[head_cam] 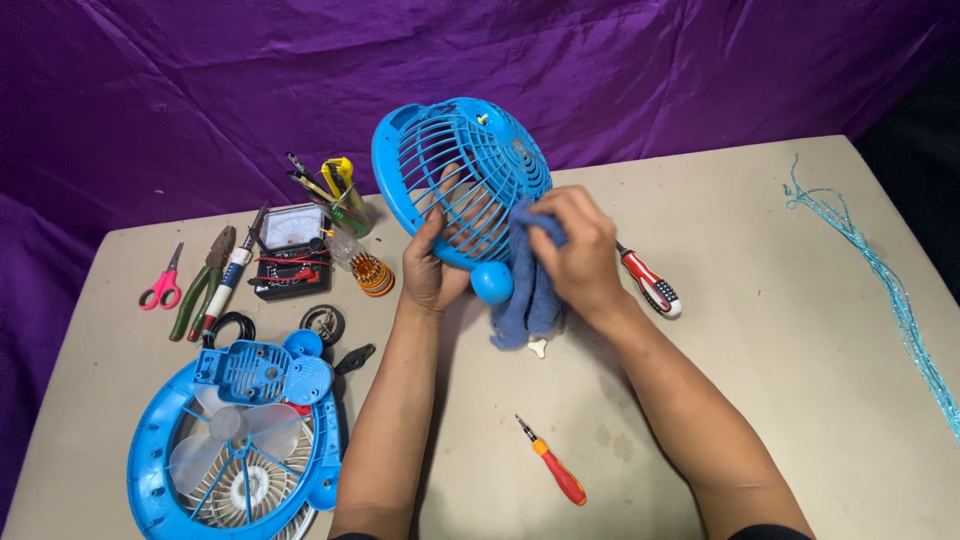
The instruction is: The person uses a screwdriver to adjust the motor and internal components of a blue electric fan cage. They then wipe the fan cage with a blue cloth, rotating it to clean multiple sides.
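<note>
Closest to the camera, bottom left, the fan body (235, 440) hangs a bit past the near table (780, 300) edge, clear blades showing, a blue motor cover sitting on its top rim. Just right of my forearms there's a small orange screwdriver (552, 461) lying by itself, with lots of bare tabletop around it and all the way out to the right edge.

Mid-table is where the hands are. Left hand (432, 265) is curled around the lower rim of the blue grille (462, 180), fingers poking up behind the bars, holding it tilted up off the table. Right hand (580, 250) is closed on a blue cloth (528, 290), pressing it against the grille's right side; the rest of the cloth droops down to the table. A red-and-white screwdriver (650, 283) lies just beside the right wrist.

Further back on the left it's crowded: pink scissors (162, 285), pliers (205, 280), a meter (292, 250) and a cup of tools (340, 195), all close together near the far-left edge. Over by the right edge a light blue cord (880, 270) trails along. Purple backdrop (200, 100) behind everything.
</note>
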